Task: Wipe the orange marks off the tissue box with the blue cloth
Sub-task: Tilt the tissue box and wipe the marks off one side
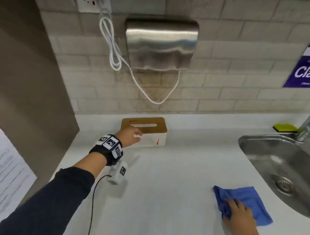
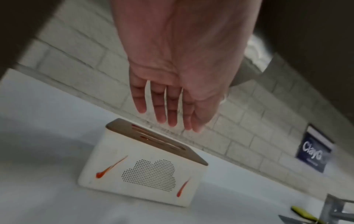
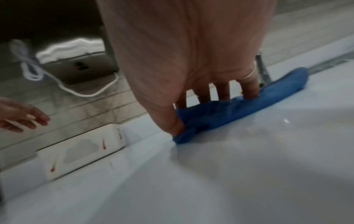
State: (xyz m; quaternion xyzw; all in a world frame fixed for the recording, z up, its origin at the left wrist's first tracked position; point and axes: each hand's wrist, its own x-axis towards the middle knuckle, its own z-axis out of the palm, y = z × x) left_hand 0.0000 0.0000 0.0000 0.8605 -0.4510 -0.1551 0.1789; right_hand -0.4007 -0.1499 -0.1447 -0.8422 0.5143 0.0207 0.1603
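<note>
My left hand hovers, fingers straight, above the far box with orange marks; my right hand pinches the near cloth.

Your tissue box has a matt white plastic-looking body under a smooth wood-look lid. The blue cloth is soft, napped fabric. The tabletop looks smooth, faintly glossy white; sink and dryer are brushed metal.
</note>
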